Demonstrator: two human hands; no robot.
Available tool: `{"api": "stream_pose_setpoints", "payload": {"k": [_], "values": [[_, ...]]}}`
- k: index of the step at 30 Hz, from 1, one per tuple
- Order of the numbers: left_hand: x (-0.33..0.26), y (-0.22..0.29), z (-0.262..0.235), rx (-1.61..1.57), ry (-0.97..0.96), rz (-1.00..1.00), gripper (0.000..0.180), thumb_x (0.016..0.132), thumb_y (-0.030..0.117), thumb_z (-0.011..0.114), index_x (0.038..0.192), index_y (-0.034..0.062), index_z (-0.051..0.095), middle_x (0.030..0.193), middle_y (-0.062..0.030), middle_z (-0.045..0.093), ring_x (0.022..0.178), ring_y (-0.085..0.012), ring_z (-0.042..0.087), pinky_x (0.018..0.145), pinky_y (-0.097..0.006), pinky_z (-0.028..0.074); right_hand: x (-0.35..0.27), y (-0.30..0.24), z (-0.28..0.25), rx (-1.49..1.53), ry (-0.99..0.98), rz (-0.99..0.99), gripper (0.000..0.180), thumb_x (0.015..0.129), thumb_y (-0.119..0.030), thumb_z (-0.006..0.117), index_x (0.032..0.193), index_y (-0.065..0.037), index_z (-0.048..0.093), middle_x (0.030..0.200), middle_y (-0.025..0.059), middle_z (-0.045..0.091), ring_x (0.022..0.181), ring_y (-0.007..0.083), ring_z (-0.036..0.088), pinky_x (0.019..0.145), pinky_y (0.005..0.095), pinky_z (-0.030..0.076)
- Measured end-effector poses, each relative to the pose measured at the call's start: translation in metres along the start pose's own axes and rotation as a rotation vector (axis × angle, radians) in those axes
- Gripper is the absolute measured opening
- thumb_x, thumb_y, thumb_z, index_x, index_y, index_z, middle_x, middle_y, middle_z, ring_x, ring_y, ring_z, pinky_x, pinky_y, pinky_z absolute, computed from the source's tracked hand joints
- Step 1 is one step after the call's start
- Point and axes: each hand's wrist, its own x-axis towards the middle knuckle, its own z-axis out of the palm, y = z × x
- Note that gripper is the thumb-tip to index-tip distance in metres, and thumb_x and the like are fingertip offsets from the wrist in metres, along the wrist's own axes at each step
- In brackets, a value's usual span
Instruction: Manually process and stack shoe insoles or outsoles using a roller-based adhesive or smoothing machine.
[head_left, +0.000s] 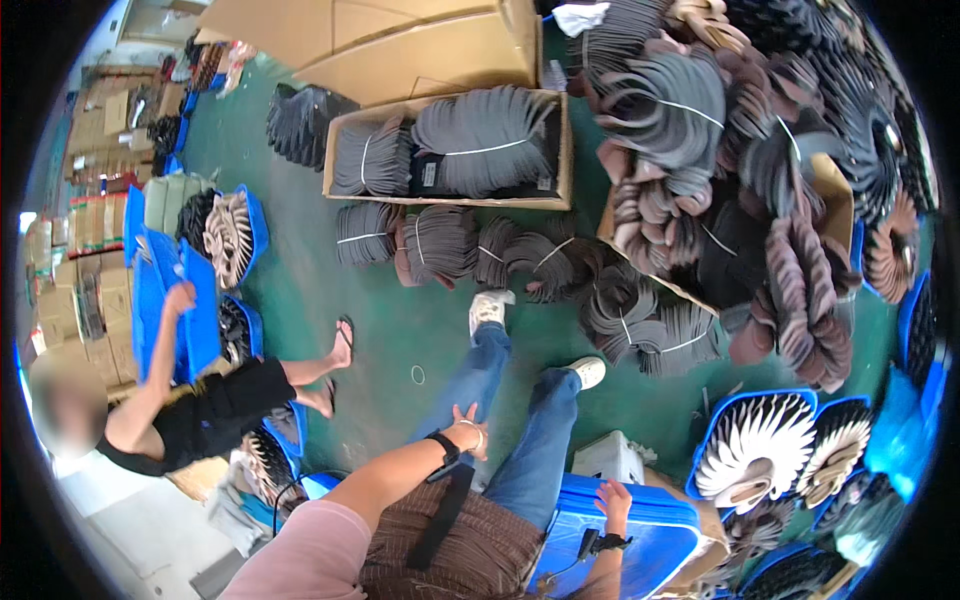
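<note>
My left hand (pixel 467 433) hangs over my jeans near the knee, its fingers apart and nothing in it. A black band sits on that wrist. To the right, my right hand (pixel 613 500) is over the rim of a blue plastic tub (pixel 655 520), fingers spread, holding nothing; whether it touches the rim I cannot tell. Beyond my feet stands an open cardboard box (pixel 568 150) with strapped bundles of thin grey insole-like pieces (pixel 482 140). More strapped grey bundles (pixel 440 240) lie on the floor in front of the box.
An overfilled carton with grey and brown bundles (pixel 740 240) stands at the right. Blue tubs with pale fanned pieces (pixel 755 450) are at the lower right. At the left, another person (pixel 200 410) handles blue tubs (pixel 175 300). Stacked cartons (pixel 95 310) line the far left.
</note>
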Motion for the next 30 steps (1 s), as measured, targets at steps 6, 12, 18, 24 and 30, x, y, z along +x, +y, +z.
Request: {"api": "stream_pose_setpoints", "payload": {"k": [6,12,18,24,30], "values": [[0.015,-0.09,0.043,-0.303,-0.051,0.236,0.066,0.094,0.053,0.041,0.146,0.0131,0.036,0.159,-0.0085,0.012,0.145,-0.0251,-0.016,0.108,-0.069,-0.002,-0.003,-0.07,0.07,-0.138,0.023,-0.095,0.037,0.091,-0.017,0.054,0.125,-0.002,0.056,0.109,0.0122,0.065,0.093,0.0236,0.066,0.073,0.0364,0.056],[-0.022,-0.176,0.057,-0.356,0.268,0.122,0.071,0.091,0.058,0.044,0.152,0.0324,0.016,0.159,-0.0077,-0.013,0.145,-0.0334,-0.015,0.112,-0.063,0.0,-0.001,-0.156,0.209,-0.255,-0.106,-0.192,0.037,0.089,-0.018,0.058,0.124,-0.002,0.058,0.107,0.0113,0.066,0.091,0.0209,0.066,0.071,0.032,0.055],[-0.001,-0.224,0.078,-0.76,0.266,0.177,0.075,0.091,0.065,0.037,0.149,0.0434,-0.005,0.158,-0.0135,-0.009,0.144,-0.0415,-0.002,0.112,-0.063,0.008,0.018,-0.242,0.338,-0.629,-0.193,-0.439,0.037,0.088,-0.018,0.065,0.121,-0.002,0.06,0.107,0.0101,0.068,0.092,0.0162,0.065,0.073,0.0283,0.053],[0.006,-0.225,0.052,-1.139,0.491,0.151,0.085,0.089,0.062,0.047,0.149,0.0397,-0.01,0.155,-0.0268,-0.001,0.139,-0.0501,0.016,0.11,-0.062,0.02,0.058,-0.38,0.397,-0.71,-0.067,-0.966,0.039,0.085,-0.015,0.067,0.118,0.003,0.06,0.104,0.0155,0.068,0.094,0.0193,0.065,0.085,0.0316,0.05],[0.044,-0.246,0.087,-1.242,0.566,0.068,0.093,0.087,0.061,0.051,0.15,0.0307,-0.01,0.151,-0.0344,0.004,0.136,-0.0556,0.019,0.111,-0.054,0.026,0.035,-0.49,0.5,-0.747,0.0,-1.154,0.036,0.085,-0.01,0.064,0.119,0.002,0.058,0.112,0.0209,0.065,0.105,0.0261,0.065,0.088,0.0336,0.05]]}}
